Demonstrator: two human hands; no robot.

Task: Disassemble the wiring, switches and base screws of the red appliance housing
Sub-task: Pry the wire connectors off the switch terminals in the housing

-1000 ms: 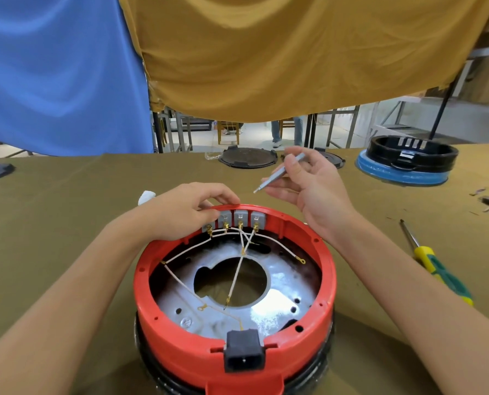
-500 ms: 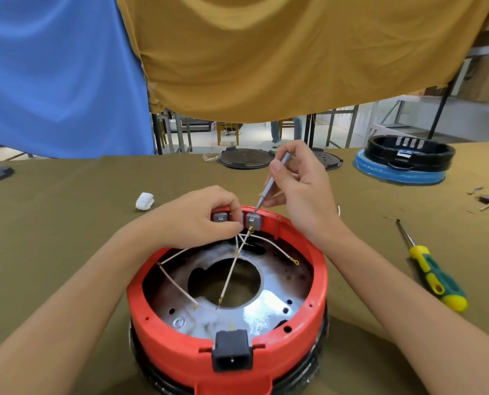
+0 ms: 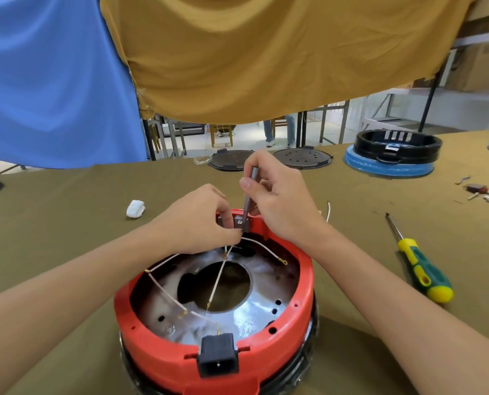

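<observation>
The red appliance housing (image 3: 303,317) sits upside down in front of me, its metal base plate (image 3: 254,315) and white wires (image 3: 217,280) exposed. A black power socket (image 3: 218,354) faces me on its near rim. Grey switch blocks (image 3: 239,222) sit on the far rim. My left hand (image 3: 200,220) pinches the switches and wire ends there. My right hand (image 3: 277,201) grips a thin grey metal tool (image 3: 249,195), held nearly upright with its tip on the rightmost switch.
A green-and-yellow screwdriver (image 3: 420,269) lies on the olive table cloth to the right. A white wad (image 3: 135,208) lies at the left. Two dark round lids (image 3: 230,159) and a black-and-blue housing (image 3: 391,155) stand at the back; small loose parts (image 3: 482,192) lie far right.
My right hand has brought the thin tool from a slanted hold above the rim down to nearly upright on the switch. My left hand has closed in on the switches.
</observation>
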